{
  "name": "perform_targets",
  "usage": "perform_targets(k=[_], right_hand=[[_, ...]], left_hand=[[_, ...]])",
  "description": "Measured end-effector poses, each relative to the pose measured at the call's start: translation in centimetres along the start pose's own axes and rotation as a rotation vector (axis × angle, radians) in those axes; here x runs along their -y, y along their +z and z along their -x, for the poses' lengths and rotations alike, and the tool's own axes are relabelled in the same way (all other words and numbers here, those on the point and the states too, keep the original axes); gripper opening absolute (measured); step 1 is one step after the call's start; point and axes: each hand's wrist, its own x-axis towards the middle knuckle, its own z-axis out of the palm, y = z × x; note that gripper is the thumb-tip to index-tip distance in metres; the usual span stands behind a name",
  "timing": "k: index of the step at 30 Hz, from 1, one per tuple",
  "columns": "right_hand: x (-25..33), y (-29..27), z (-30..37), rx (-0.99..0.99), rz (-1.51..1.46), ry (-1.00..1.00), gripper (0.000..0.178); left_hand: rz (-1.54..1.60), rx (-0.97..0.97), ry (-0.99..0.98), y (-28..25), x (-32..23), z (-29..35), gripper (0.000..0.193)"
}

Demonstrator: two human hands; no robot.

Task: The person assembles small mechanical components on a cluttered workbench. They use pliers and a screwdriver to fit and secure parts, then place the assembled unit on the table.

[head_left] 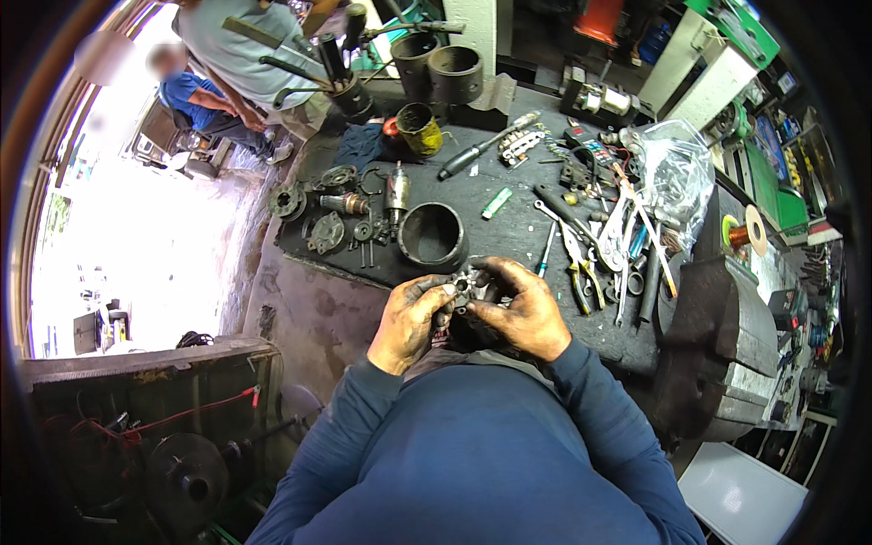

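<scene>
Close in front of my body, both hands hold a small grey metal part [462,289] with a round hole in its middle. My left hand [409,320] pinches its left side between thumb and fingers. The fingers of my right hand [525,309] are closed on its right side, with the thumb along the lower edge. Dark grime covers the fingertips, and they hide much of the part. Just beyond stands a hollow dark steel cylinder [461,243] on the bench [509,241]. Left of it lie a copper-wound armature [345,203], a flanged metal cover [325,234] and a cylindrical metal piece [398,191].
Pliers [578,257], wrenches and a screwdriver [547,250] lie to the right, near a clear plastic bag [672,173]. A large vise [727,318] stands at the right edge. Tool-filled metal cups [350,97] stand at the back. Two people [213,100] are at the far left.
</scene>
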Motion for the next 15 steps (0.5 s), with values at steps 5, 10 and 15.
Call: perform_targets(k=[5,10,15], right_hand=[[-0.8,-0.3,0.3,-0.083,0.075,0.138,0.044],[-2.0,-1.3,2.1,-0.176,-0.051,0.256,0.037],[-2.5,-3.5,5.0,-0.312,0.297,0.412,0.028]], left_hand=[[0.173,-0.082,-0.048,-2.7,-0.4,0.6,0.019],[0.399,-0.171,-0.178,-6.3,-0.2,0.6,0.017],[0.316,-0.227,-0.072,-11.6,0.9,1.0,0.024]])
